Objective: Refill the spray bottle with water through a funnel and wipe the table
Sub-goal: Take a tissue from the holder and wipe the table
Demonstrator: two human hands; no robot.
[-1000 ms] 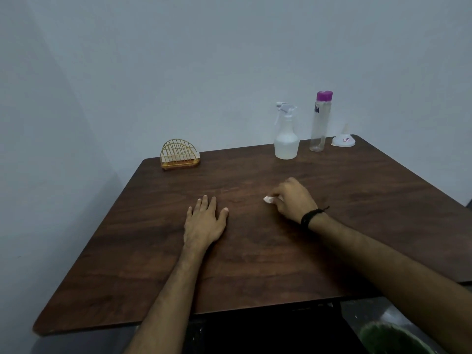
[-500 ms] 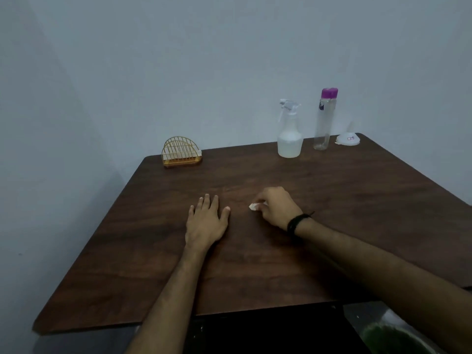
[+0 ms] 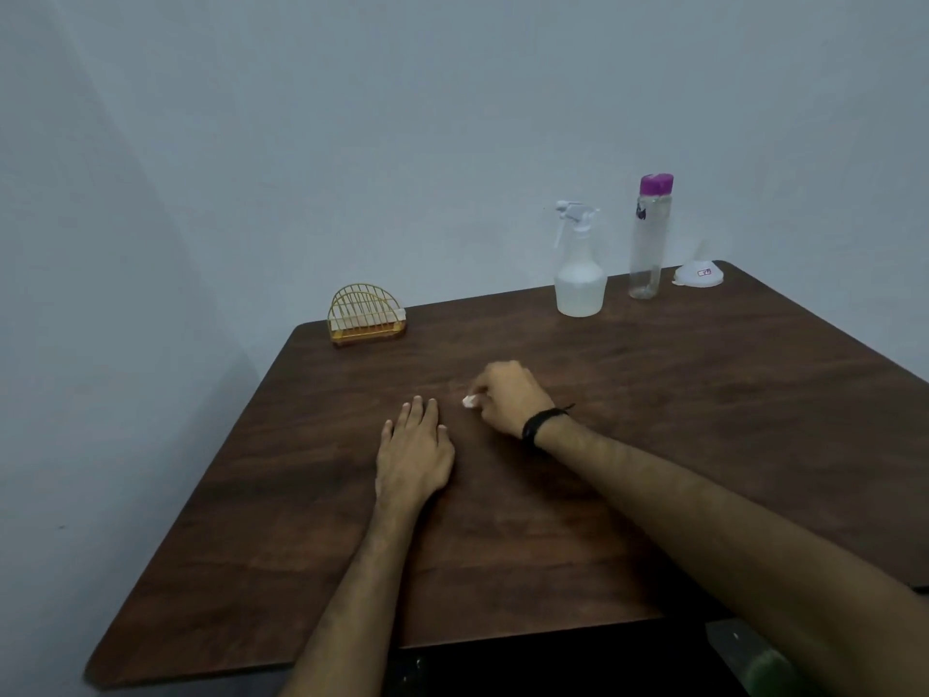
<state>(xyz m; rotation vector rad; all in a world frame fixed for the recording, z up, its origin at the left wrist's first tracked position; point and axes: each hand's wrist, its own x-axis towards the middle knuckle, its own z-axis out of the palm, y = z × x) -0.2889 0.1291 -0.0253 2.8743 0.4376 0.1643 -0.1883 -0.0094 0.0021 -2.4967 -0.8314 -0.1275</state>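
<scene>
A small white wad (image 3: 468,401) is pressed to the dark wooden table (image 3: 704,420) by the right hand (image 3: 507,397), its fingers curled shut around it. The left hand (image 3: 414,452) is laid flat and open beside it, holding nothing. At the far edge the spray bottle (image 3: 579,274), a purple-capped bottle (image 3: 648,238) and a white funnel (image 3: 699,275) are lined up; a wire holder (image 3: 365,312) is set apart to the left.
</scene>
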